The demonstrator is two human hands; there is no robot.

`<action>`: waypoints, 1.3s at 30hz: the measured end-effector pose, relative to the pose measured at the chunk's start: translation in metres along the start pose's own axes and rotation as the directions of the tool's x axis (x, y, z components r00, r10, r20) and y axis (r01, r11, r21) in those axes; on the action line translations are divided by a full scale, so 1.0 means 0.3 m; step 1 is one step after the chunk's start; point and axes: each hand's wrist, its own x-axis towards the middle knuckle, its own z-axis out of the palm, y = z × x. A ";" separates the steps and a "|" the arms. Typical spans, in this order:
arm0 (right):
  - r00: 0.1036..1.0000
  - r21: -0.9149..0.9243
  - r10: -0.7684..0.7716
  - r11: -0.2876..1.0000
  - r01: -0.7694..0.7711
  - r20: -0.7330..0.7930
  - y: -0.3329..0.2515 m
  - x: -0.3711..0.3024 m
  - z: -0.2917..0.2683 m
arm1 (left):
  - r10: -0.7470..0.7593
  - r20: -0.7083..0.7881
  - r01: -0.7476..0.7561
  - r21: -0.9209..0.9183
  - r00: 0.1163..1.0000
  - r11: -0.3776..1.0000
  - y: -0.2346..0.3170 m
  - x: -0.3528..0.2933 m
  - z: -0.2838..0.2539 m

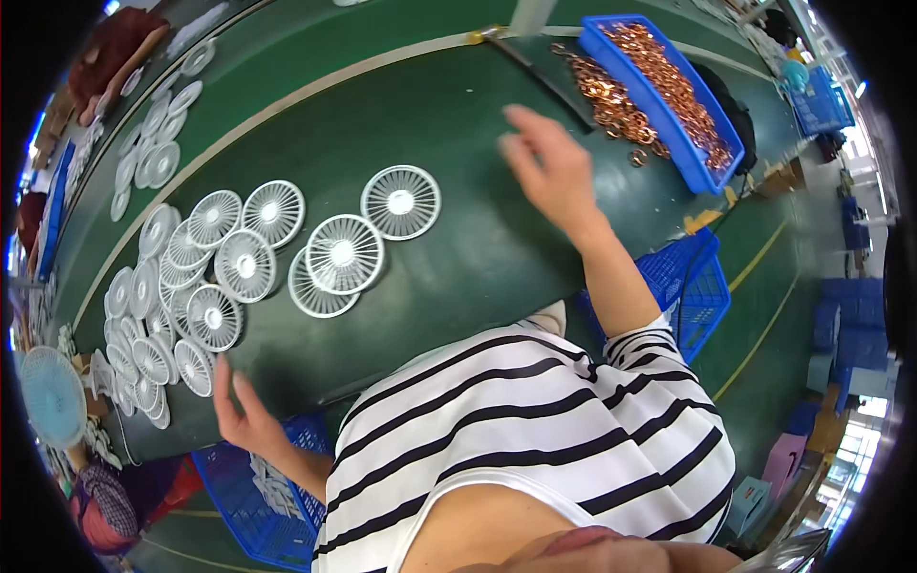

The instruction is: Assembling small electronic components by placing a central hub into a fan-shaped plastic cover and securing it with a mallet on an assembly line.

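My left hand [250, 416] is at the front edge of the green table with its fingers apart and nothing in them. Its fingertips are just beside a white round spoked plastic cover [194, 368] at the edge of a heap of similar covers [215, 317]. Over the right half of the table hovers my right hand [554, 177], empty, with fingers stretched out toward the left. Between my hands lie a single spoked cover [401, 202] and another cover [345, 253] that overlaps one beneath it [322, 291].
A blue tray [659, 105] of copper-coloured rings stands at the back right, with loose rings [611, 95] spilled beside it. Nearby lies a dark bar [544, 81]. Blue baskets [253, 506] sit below the table's front edge. Other people [115, 57] are at the left.
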 end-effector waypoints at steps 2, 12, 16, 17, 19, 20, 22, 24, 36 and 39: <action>0.965 -0.141 0.158 0.972 -0.189 -0.209 0.150 -0.007 -0.103 | -0.031 0.056 0.039 -0.153 0.998 0.987 0.100 -0.059 0.121; 0.912 -0.322 0.408 0.859 -0.399 -0.041 0.387 -0.086 -0.267 | 0.241 0.533 -0.433 0.271 0.811 0.860 0.364 -0.019 0.474; 0.971 0.032 0.215 0.977 -0.212 -0.107 0.221 -0.110 -0.265 | 0.273 0.563 -0.507 0.311 0.780 0.804 0.396 0.016 0.579; 0.979 0.083 0.172 0.983 -0.164 -0.110 0.179 -0.113 -0.269 | 0.234 0.584 -0.502 0.352 0.778 0.790 0.399 0.026 0.598; 0.986 0.129 0.121 0.986 -0.106 -0.116 0.132 -0.120 -0.265 | 0.232 0.604 -0.537 0.392 0.763 0.747 0.408 0.039 0.646; 0.989 0.165 0.097 0.983 -0.077 -0.113 0.120 -0.127 -0.250 | 0.227 0.601 -0.532 0.396 0.767 0.748 0.413 0.043 0.653; 0.994 0.154 0.036 0.988 -0.020 -0.103 0.099 -0.141 -0.223 | 0.232 0.638 -0.550 0.358 0.734 0.754 0.423 0.056 0.662; 0.996 0.161 -0.017 0.987 0.031 -0.091 0.074 -0.146 -0.196 | 0.246 0.624 -0.541 0.340 0.741 0.769 0.441 0.064 0.665; 0.983 0.266 -0.174 0.946 0.184 -0.060 -0.035 -0.151 -0.118 | 0.305 0.600 -0.365 -0.022 0.740 0.931 0.515 0.047 0.686; 0.981 0.261 -0.168 0.947 0.187 -0.092 -0.050 -0.155 -0.105 | 0.408 0.738 -0.632 0.032 0.537 0.775 0.461 0.020 0.701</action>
